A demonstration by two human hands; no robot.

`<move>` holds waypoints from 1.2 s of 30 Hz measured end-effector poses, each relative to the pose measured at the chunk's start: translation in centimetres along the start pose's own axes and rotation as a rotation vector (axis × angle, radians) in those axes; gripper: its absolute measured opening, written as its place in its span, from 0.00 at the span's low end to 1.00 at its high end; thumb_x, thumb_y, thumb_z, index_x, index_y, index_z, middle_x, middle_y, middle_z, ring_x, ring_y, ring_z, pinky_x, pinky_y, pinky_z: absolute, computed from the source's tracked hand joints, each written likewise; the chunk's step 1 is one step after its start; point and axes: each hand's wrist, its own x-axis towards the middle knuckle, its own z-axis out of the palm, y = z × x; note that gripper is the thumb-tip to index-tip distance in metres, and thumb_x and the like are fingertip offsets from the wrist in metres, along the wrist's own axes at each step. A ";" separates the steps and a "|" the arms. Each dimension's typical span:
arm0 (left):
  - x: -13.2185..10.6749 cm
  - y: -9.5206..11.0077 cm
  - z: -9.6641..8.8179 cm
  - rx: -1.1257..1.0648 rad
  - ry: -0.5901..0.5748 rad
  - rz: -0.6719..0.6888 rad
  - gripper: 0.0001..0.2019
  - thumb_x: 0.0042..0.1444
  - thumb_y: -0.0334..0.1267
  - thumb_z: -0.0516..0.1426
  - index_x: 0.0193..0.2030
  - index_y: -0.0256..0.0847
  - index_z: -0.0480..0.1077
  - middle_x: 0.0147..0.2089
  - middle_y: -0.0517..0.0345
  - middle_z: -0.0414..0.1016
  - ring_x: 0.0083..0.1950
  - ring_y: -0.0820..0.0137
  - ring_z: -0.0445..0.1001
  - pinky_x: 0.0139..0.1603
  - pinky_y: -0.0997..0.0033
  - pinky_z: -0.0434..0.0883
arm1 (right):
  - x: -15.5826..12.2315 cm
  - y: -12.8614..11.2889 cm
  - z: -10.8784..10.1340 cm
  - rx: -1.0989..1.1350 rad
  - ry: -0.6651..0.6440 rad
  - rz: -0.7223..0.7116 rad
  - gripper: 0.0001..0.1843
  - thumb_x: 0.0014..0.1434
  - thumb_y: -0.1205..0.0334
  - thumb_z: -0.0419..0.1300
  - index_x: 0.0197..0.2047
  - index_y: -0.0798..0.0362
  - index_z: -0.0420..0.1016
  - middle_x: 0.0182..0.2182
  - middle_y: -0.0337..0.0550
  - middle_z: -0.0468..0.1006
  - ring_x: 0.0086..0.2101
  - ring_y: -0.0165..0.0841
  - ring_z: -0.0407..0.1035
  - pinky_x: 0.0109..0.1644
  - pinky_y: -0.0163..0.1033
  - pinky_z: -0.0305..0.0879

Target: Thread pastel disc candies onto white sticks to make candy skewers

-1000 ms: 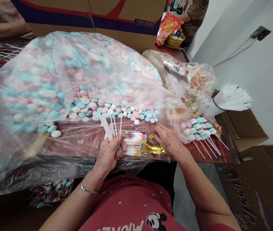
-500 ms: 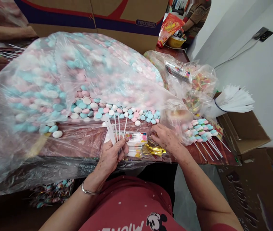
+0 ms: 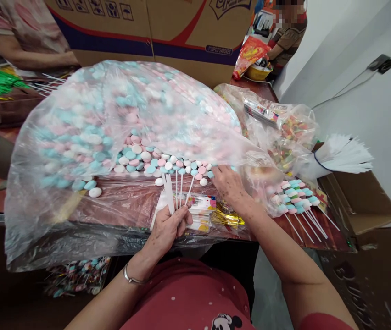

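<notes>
Several thin white sticks (image 3: 181, 189) fan upward from my left hand (image 3: 168, 225), whose fingers are wrapped round their lower ends. My right hand (image 3: 229, 185) is at the right edge of a pile of pink, white and blue candies (image 3: 163, 164), fingers bent down among them. Whatever its fingertips pinch, if anything, is hidden beneath the hand. Under the sticks lie printed clear wrappers (image 3: 200, 201) and a bundle of gold ties (image 3: 230, 215). A large clear plastic bag (image 3: 88, 114) full of the same candies spreads behind, its mouth facing me.
Finished candy skewers (image 3: 297, 197) lie at the right, sticks toward me. Beyond them stand a bundle of white sticks (image 3: 345, 156) and bags of gummy candy (image 3: 295, 128). A big carton (image 3: 181, 41) blocks the back. Other people work at the far left and back right.
My right hand has moved forward from beside the wrappers onto the candies' edge. My left hand still holds the sticks. The whole view has shifted slightly.
</notes>
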 end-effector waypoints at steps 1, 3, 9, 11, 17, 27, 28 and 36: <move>0.0 -0.1 0.0 0.002 0.005 0.002 0.17 0.57 0.50 0.61 0.39 0.36 0.70 0.24 0.63 0.74 0.13 0.83 0.57 0.14 0.80 0.50 | 0.3 -0.3 0.1 -0.027 -0.010 -0.008 0.14 0.67 0.69 0.51 0.52 0.57 0.73 0.49 0.57 0.76 0.50 0.44 0.68 0.46 0.41 0.63; 0.0 -0.2 0.1 0.006 0.016 0.005 0.17 0.57 0.50 0.61 0.40 0.36 0.71 0.23 0.64 0.73 0.13 0.83 0.57 0.14 0.80 0.49 | 0.7 -0.8 0.5 -0.063 -0.022 -0.050 0.15 0.67 0.70 0.49 0.52 0.57 0.73 0.49 0.58 0.75 0.50 0.44 0.67 0.48 0.42 0.63; -0.1 0.2 0.4 0.018 0.026 0.012 0.17 0.57 0.51 0.61 0.37 0.35 0.71 0.22 0.64 0.72 0.13 0.83 0.57 0.14 0.80 0.51 | -0.2 -0.5 2.4 0.025 0.008 -0.167 0.15 0.66 0.72 0.50 0.53 0.58 0.71 0.44 0.54 0.77 0.48 0.43 0.69 0.50 0.42 0.64; -0.1 0.2 0.4 0.022 0.032 0.007 0.18 0.57 0.51 0.61 0.37 0.35 0.71 0.22 0.64 0.72 0.13 0.83 0.57 0.14 0.80 0.51 | -0.3 -0.1 2.8 0.076 0.032 -0.167 0.14 0.64 0.73 0.50 0.49 0.57 0.72 0.42 0.54 0.77 0.47 0.42 0.69 0.50 0.42 0.63; -0.1 0.3 0.5 0.013 0.048 0.001 0.20 0.54 0.53 0.62 0.37 0.35 0.71 0.21 0.64 0.72 0.12 0.83 0.56 0.13 0.80 0.49 | 0.5 0.5 3.6 0.393 0.287 -0.152 0.10 0.62 0.70 0.51 0.45 0.54 0.70 0.39 0.48 0.77 0.39 0.38 0.69 0.44 0.40 0.64; 0.0 0.4 0.8 0.005 0.060 0.007 0.20 0.53 0.55 0.62 0.34 0.36 0.71 0.20 0.64 0.71 0.12 0.83 0.56 0.14 0.80 0.50 | 1.0 -0.4 5.3 0.353 0.376 -0.294 0.09 0.57 0.73 0.54 0.38 0.52 0.70 0.36 0.48 0.76 0.40 0.39 0.68 0.44 0.40 0.63; 0.0 0.4 0.8 0.006 0.061 0.008 0.21 0.53 0.55 0.62 0.33 0.36 0.71 0.20 0.64 0.71 0.12 0.83 0.56 0.13 0.80 0.50 | 1.0 -0.3 5.2 0.354 0.389 -0.296 0.09 0.57 0.73 0.54 0.38 0.52 0.70 0.36 0.48 0.76 0.40 0.39 0.68 0.44 0.40 0.63; -0.1 0.5 0.7 0.030 0.049 0.000 0.21 0.53 0.55 0.62 0.31 0.36 0.70 0.20 0.63 0.71 0.12 0.83 0.56 0.14 0.79 0.51 | 1.0 -0.8 4.6 0.262 0.222 -0.238 0.11 0.58 0.75 0.53 0.40 0.53 0.72 0.39 0.50 0.77 0.41 0.40 0.68 0.43 0.41 0.63</move>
